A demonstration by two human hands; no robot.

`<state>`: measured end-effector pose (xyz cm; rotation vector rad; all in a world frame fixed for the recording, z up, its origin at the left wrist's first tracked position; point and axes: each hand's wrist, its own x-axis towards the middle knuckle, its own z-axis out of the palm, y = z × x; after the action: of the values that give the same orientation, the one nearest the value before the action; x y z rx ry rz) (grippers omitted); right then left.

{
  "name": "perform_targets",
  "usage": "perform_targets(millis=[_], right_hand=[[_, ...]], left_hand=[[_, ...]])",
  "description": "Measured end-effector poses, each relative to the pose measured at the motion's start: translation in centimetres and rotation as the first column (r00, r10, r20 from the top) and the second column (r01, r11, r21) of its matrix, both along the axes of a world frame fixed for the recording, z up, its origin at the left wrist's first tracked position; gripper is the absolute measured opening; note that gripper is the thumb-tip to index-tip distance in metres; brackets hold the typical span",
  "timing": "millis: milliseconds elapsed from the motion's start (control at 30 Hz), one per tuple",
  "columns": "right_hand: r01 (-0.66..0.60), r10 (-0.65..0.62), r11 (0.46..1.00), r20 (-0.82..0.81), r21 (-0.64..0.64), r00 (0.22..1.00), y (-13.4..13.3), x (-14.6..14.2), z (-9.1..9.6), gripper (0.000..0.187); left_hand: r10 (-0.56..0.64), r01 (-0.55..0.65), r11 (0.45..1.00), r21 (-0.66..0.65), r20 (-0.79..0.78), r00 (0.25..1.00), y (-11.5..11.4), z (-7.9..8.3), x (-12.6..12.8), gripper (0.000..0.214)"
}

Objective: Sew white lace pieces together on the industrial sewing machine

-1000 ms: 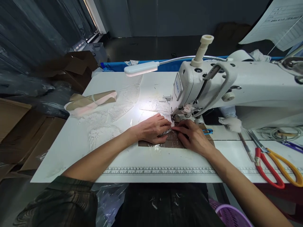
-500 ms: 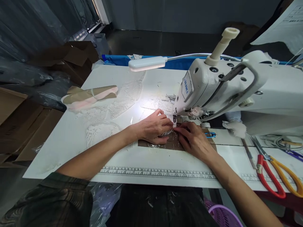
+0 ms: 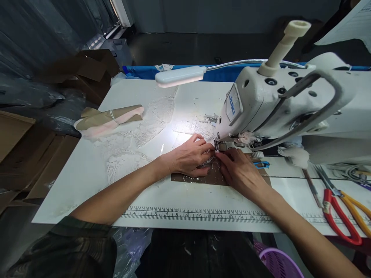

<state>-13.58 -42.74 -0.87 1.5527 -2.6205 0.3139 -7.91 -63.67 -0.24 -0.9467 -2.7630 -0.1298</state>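
Observation:
White lace fabric (image 3: 197, 126) lies under the needle area of a white sewing machine (image 3: 249, 100). My left hand (image 3: 191, 156) rests over the lace just left of the presser foot (image 3: 216, 146), fingers bent and closed on its edge. On the near side of the foot, my right hand (image 3: 239, 166) pinches the lace between thumb and forefinger. The fingertips of both hands nearly meet there, and they hide much of the piece. Beneath the hands is a brown plate (image 3: 191, 180) sprinkled with thread scraps.
More lace pieces (image 3: 124, 162) spread over the left of the white table (image 3: 87, 200), near a rolled tan-and-pink bundle (image 3: 113, 117). Red-and-yellow-handled scissors (image 3: 337, 208) lie at right. A lamp (image 3: 179, 76) hangs above. A printed ruler (image 3: 197, 214) runs along the front edge. Cardboard boxes (image 3: 89, 73) stand left.
The view has shifted slightly, so the machine and scissors appear farther right. Both hands stay at the presser foot, with little visible movement of the lace.

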Motion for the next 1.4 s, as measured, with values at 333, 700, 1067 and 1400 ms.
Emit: perform_targets(millis=[333, 700, 1067, 1400], right_hand=[[0.043, -0.037, 0.995, -0.065, 0.089, 0.997, -0.6, 0.0, 0.0, 0.036], [0.055, -0.009, 0.985, 0.274, -0.161, 0.962, 2.2, -3.4, 0.4, 0.028], [0.350, -0.205, 0.866, 0.384, -0.358, 0.900, 2.4, -3.3, -0.8, 0.009], [0.346, -0.196, 0.850, 0.373, -0.397, 0.907, 2.3, -3.2, -0.8, 0.006]], left_hand=[[0.031, -0.031, 0.999, 0.017, -0.021, 0.999, -0.1, -0.1, -0.1, 0.035], [0.060, -0.061, 0.998, 0.018, 0.007, 0.998, -0.1, 0.1, -0.2, 0.038], [0.062, -0.061, 0.996, 0.066, -0.009, 0.998, -0.5, -0.5, -0.8, 0.027], [0.038, -0.033, 0.991, 0.130, -0.037, 0.999, -0.8, -0.9, -1.3, 0.025]])
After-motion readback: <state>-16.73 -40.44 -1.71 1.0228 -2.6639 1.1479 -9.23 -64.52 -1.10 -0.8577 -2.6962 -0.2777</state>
